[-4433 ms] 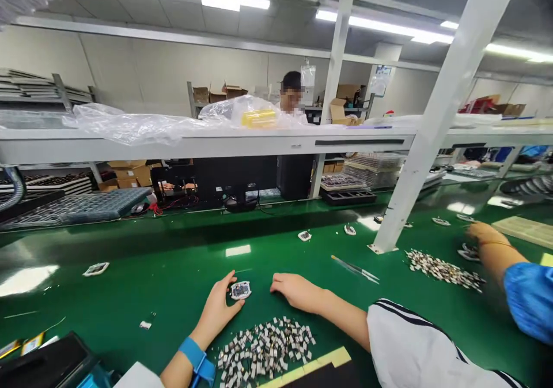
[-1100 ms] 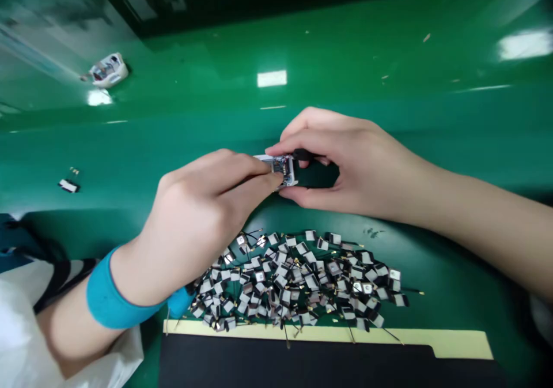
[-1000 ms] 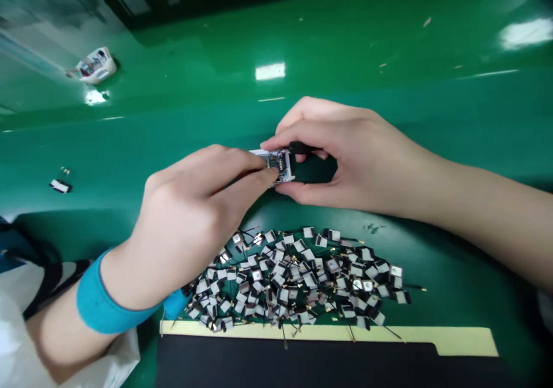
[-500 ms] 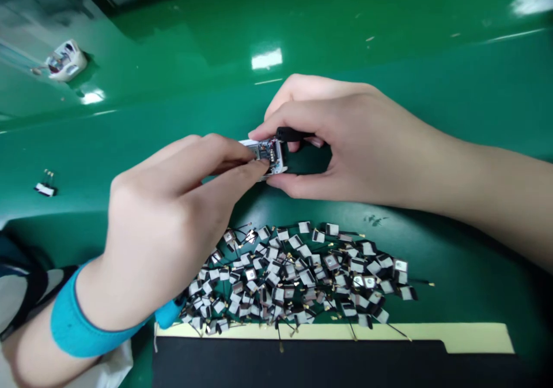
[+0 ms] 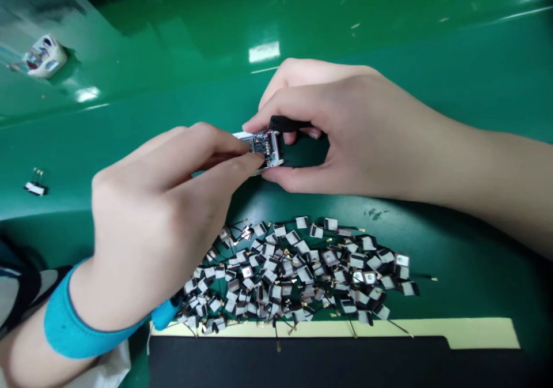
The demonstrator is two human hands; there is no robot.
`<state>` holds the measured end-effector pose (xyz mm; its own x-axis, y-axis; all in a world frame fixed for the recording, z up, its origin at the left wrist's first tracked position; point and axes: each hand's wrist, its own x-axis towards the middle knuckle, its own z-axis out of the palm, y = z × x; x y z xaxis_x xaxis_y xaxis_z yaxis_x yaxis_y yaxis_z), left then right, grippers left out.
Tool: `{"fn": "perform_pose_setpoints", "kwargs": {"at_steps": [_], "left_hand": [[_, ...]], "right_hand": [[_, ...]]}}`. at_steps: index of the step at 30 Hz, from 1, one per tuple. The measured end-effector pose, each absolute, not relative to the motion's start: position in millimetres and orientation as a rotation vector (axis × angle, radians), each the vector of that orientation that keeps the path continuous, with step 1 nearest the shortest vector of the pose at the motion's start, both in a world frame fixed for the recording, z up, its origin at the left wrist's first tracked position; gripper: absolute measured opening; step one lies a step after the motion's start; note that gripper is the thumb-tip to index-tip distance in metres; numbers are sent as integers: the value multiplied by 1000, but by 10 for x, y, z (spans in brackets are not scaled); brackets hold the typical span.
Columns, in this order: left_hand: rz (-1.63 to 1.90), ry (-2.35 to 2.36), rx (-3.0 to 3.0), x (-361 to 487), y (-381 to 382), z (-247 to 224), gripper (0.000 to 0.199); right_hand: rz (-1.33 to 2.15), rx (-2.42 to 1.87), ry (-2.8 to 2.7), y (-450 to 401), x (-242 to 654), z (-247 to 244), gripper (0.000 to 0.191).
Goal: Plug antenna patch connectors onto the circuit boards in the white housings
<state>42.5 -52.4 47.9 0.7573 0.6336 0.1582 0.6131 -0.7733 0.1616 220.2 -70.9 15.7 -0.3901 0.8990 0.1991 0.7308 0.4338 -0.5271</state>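
Between my hands is a small white-cased device with its circuit board (image 5: pixel 266 144) exposed, raised over the green mat. My right hand (image 5: pixel 341 128) pinches the case by its upper and lower edges. A short black cylindrical piece (image 5: pixel 285 124) lies along that hand's fingers, at the device's upper right corner. The fingers and thumb of my left hand (image 5: pixel 173 186) are closed at the board's left part. Whether a tiny part sits between those fingertips is hidden. A blue wrist strap (image 5: pixel 82 324) circles my left wrist. Below lies a pile of small square modules with cables (image 5: pixel 302 272).
Another open white casing (image 5: pixel 46 58) stands at the upper left. A small black-and-white part with thin leads (image 5: pixel 36 188) lies at the far left. Along the front run a pale yellow strip (image 5: pixel 479 330) and a black sheet (image 5: pixel 302 365). The tabletop (image 5: pixel 194 76) is glossy green.
The whole view has shifted slightly, so both hands and the device appear a little higher and further left. My right hand's hold on the device looks the same.
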Motion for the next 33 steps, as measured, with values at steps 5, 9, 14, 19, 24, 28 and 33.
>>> {"fn": "perform_pose_setpoints", "kwargs": {"at_steps": [5, 9, 14, 19, 24, 28, 33], "left_hand": [[349, 979, 2864, 401, -512, 469, 22], [356, 985, 2861, 393, -508, 473, 23], [385, 957, 2860, 406, -499, 464, 23], [369, 976, 2849, 418, -504, 479, 22], [387, 959, 2847, 415, -502, 477, 22], [381, 964, 2853, 416, -517, 473, 23], [374, 949, 2840, 416, -530, 465, 22]], "right_hand": [[468, -1401, -2247, -701, 2214, 152, 30], [459, -1412, -2261, -703, 2202, 154, 32], [445, -1467, -2275, -707, 2182, 166, 30], [451, -1469, -2277, -694, 2185, 162, 30], [452, -1462, -2275, -703, 2187, 154, 32], [457, -1426, -2257, -707, 2185, 153, 31], [466, -1408, -2253, -706, 2192, 161, 30]]}}
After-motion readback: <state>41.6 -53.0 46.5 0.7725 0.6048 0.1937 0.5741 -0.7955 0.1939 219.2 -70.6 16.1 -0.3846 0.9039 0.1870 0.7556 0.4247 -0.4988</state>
